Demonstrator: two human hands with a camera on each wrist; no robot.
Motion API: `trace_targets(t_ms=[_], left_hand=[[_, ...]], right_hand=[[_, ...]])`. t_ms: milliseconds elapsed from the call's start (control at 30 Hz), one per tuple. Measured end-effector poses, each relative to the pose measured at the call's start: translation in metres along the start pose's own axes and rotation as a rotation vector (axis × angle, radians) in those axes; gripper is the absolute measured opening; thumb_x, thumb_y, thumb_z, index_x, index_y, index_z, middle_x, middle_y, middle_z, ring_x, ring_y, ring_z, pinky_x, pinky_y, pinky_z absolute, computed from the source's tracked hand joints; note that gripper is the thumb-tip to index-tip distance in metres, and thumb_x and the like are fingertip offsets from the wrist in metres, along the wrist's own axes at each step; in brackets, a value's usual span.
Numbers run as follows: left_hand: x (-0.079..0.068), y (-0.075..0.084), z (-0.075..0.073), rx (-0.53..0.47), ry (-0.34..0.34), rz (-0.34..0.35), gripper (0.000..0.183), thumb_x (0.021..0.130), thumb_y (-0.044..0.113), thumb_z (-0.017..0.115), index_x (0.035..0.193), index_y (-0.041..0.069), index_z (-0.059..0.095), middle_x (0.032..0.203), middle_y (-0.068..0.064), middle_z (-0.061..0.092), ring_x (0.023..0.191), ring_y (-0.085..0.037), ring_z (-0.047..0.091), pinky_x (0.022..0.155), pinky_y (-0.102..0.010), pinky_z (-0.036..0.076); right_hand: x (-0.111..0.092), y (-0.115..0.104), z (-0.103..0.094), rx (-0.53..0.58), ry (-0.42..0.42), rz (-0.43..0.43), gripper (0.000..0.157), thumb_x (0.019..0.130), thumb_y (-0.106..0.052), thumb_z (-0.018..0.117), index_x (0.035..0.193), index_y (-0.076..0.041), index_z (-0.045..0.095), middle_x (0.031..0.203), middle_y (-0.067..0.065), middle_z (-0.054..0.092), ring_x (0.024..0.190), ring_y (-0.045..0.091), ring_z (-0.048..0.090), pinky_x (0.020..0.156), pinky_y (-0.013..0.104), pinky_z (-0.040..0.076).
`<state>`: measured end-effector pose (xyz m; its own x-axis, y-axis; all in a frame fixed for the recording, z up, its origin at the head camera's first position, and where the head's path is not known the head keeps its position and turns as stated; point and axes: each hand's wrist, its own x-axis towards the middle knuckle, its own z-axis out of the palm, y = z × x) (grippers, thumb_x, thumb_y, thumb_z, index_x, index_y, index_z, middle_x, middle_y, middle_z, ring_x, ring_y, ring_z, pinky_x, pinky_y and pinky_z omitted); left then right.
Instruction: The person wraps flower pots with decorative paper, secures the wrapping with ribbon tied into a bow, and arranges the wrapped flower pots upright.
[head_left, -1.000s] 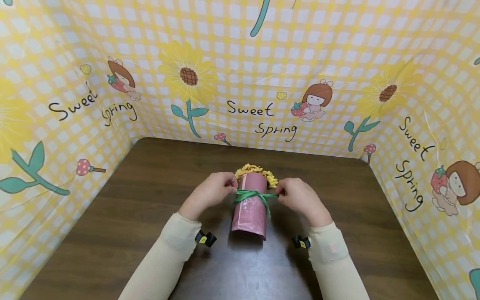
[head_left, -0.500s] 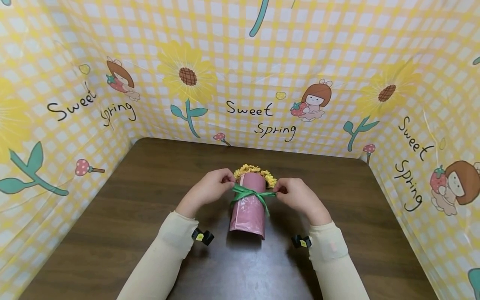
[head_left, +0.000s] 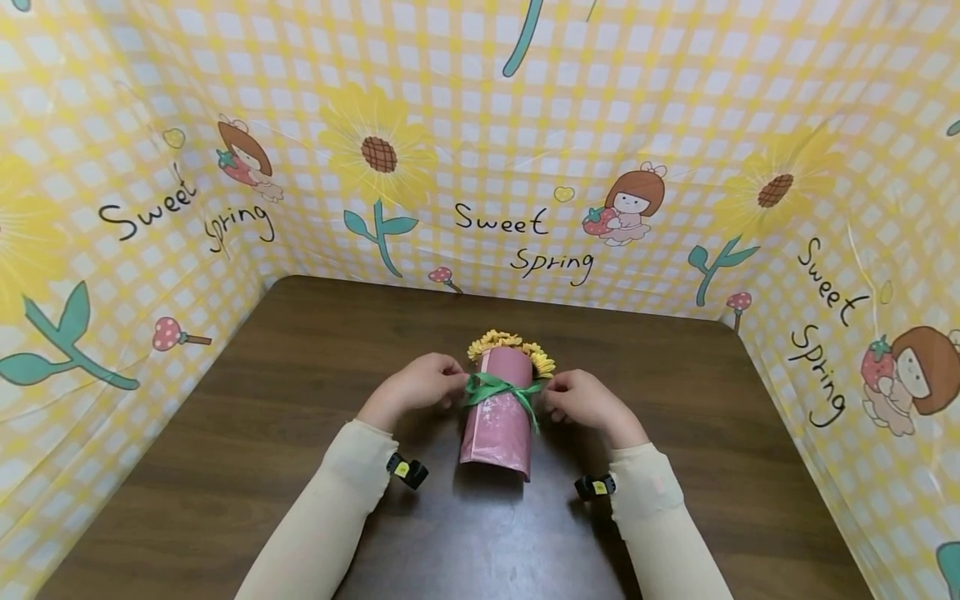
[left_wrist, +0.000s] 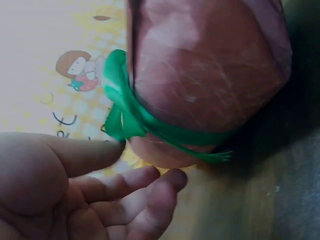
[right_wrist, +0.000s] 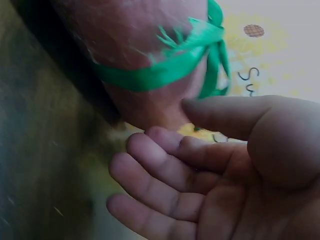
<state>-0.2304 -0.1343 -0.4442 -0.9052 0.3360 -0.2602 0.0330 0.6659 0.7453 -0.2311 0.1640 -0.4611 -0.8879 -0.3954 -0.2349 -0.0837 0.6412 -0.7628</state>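
A bouquet in a pink paper wrap (head_left: 501,429) lies in the middle of the table, its yellow flowers (head_left: 495,340) at the far end. Around the wrap runs a green ribbon (head_left: 495,387) tied in a bow, with one frayed tail hanging at the right. My left hand (head_left: 423,385) is at the bow's left side; in the left wrist view its thumb tip overlaps a loop and its fingers are apart from the thumb. On the other side, my right hand (head_left: 588,404) has loosely bent fingers holding nothing, the thumb near the ribbon in the right wrist view.
The dark brown wooden table (head_left: 337,333) extends around the bouquet. A yellow checked cloth (head_left: 495,150) with flower and girl prints hangs along the back and both sides. A small black camera mount (head_left: 407,471) sits on each wrist.
Both hands have let go of the bow's loops, which they were pulling outwards, and have lowered slightly. The right loop looks shorter now. The bouquet has barely moved.
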Motion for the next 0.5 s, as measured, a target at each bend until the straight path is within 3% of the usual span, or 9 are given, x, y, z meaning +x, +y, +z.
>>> trace_targets(t_ms=[133, 300, 500], left_hand=[[0.001, -0.001, 0.003, -0.051, -0.079, -0.052, 0.036, 0.104, 0.042, 0.057, 0.101, 0.009, 0.073, 0.094, -0.009, 0.073, 0.078, -0.023, 0.07, 0.064, -0.034, 0.052], [0.001, 0.0, 0.005, -0.085, -0.162, -0.063, 0.041, 0.102, 0.048, 0.058, 0.095, 0.011, 0.073, 0.087, -0.01, 0.073, 0.081, -0.026, 0.071, 0.059, -0.031, 0.048], [0.002, 0.001, 0.007, -0.148, -0.164, -0.081, 0.051, 0.106, 0.051, 0.047, 0.105, 0.007, 0.072, 0.096, -0.009, 0.073, 0.08, -0.024, 0.072, 0.059, -0.031, 0.049]], right_hand=[[0.005, 0.003, 0.008, 0.186, -0.097, 0.087, 0.031, 0.104, -0.027, 0.058, 0.103, 0.002, 0.068, 0.091, 0.015, 0.072, 0.083, 0.027, 0.072, 0.072, 0.041, 0.061], [0.009, 0.005, 0.014, 0.349, -0.175, 0.126, 0.031, 0.105, -0.03, 0.056, 0.105, 0.0, 0.064, 0.087, 0.012, 0.071, 0.079, 0.026, 0.071, 0.075, 0.044, 0.062], [0.012, 0.007, 0.019, 0.501, -0.212, 0.152, 0.025, 0.105, -0.027, 0.056, 0.098, -0.003, 0.059, 0.082, 0.01, 0.067, 0.072, 0.024, 0.07, 0.075, 0.046, 0.062]])
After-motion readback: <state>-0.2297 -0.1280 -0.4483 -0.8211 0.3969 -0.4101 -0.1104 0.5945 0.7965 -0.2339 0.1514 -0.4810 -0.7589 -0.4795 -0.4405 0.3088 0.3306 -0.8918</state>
